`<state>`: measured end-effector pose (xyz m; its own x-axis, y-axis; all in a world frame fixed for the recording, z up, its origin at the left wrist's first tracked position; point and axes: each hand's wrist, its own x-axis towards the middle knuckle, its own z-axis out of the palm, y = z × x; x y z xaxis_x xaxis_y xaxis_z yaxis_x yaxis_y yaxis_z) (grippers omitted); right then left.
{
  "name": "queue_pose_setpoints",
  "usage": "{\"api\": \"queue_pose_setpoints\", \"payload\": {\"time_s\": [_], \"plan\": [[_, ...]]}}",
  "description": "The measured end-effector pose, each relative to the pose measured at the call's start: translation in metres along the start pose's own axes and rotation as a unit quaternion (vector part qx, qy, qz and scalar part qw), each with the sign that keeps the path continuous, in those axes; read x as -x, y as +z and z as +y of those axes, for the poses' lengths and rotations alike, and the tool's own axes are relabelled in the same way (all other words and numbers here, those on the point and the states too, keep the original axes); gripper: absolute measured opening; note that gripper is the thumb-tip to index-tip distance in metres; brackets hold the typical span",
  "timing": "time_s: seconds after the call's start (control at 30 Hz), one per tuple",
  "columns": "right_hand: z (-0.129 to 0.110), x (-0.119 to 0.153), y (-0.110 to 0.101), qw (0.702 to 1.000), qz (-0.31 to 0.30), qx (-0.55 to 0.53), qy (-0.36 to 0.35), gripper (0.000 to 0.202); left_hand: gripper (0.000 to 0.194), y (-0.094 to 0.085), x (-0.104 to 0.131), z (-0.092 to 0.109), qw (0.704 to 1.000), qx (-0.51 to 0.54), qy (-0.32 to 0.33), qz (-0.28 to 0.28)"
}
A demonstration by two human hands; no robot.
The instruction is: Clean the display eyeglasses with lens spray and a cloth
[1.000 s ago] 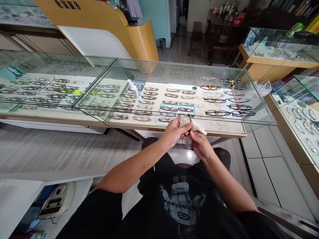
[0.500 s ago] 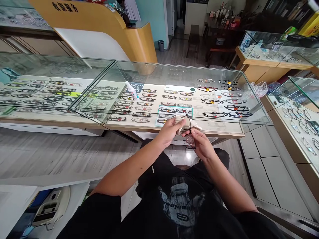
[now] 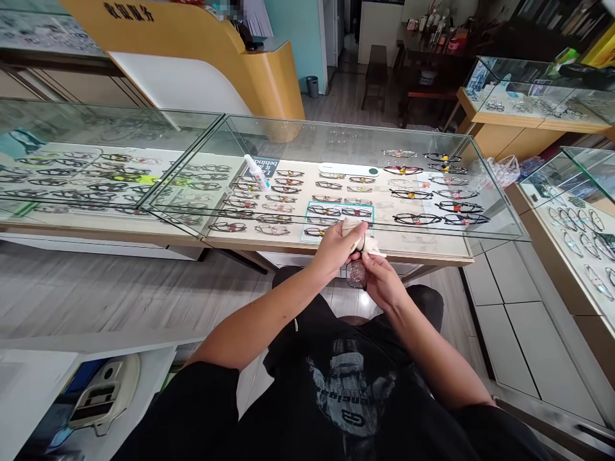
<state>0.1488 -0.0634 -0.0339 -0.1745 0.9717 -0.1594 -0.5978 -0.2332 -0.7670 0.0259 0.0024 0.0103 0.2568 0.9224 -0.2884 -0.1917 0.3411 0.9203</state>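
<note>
A pair of dark-rimmed eyeglasses (image 3: 356,274) is between my two hands, just in front of the glass display case's near edge. One lens hangs below my fingers, covered in what look like droplets. My left hand (image 3: 335,248) is closed on a pale cleaning cloth (image 3: 372,246), which wraps the other lens and hides most of it. With its fingertips, my right hand (image 3: 383,278) pinches the eyeglasses near the bridge, beside the cloth's loose end.
The glass display case (image 3: 427,246) holds rows of eyeglass frames. On its top stands a white spray bottle (image 3: 258,173). More display cases (image 3: 542,121) are at the right, and a curved wooden counter (image 3: 276,83) lies beyond. A white shelf (image 3: 29,384) is at lower left.
My left thumb and the cloth have moved over the upper lens, covering it. The hanging lens has swung slightly left and turned. My right hand has shifted a little left.
</note>
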Motion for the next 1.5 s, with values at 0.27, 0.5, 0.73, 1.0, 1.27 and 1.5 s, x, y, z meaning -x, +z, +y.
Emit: {"api": "queue_pose_setpoints", "payload": {"time_s": [0.27, 0.5, 0.73, 1.0, 1.27, 1.5], "plan": [[-0.012, 0.002, -0.007, 0.999, 0.033, -0.004, 0.002, 0.034, 0.06, -0.014, -0.009, 0.004, 0.995, 0.039, 0.022, -0.09], [-0.007, 0.0, -0.012, 1.0, 0.026, -0.005, 0.002, 0.035, 0.06, -0.019, -0.001, 0.005, 0.989, 0.061, -0.011, -0.133], [0.002, 0.002, -0.008, 1.0, 0.001, -0.004, 0.001, 0.037, 0.055, -0.006, 0.0, -0.003, 0.996, 0.026, 0.013, -0.086], [-0.006, 0.005, -0.009, 0.999, 0.026, 0.014, -0.021, 0.035, 0.054, -0.005, -0.005, -0.002, 0.995, 0.05, 0.024, -0.078], [-0.005, 0.002, -0.009, 1.0, 0.017, 0.013, -0.023, 0.036, 0.063, -0.005, -0.004, 0.0, 0.995, 0.052, 0.008, -0.087], [0.0, 0.001, -0.004, 1.0, 0.02, 0.012, -0.019, 0.037, 0.063, 0.002, -0.008, -0.005, 0.998, 0.046, 0.013, -0.043]]}}
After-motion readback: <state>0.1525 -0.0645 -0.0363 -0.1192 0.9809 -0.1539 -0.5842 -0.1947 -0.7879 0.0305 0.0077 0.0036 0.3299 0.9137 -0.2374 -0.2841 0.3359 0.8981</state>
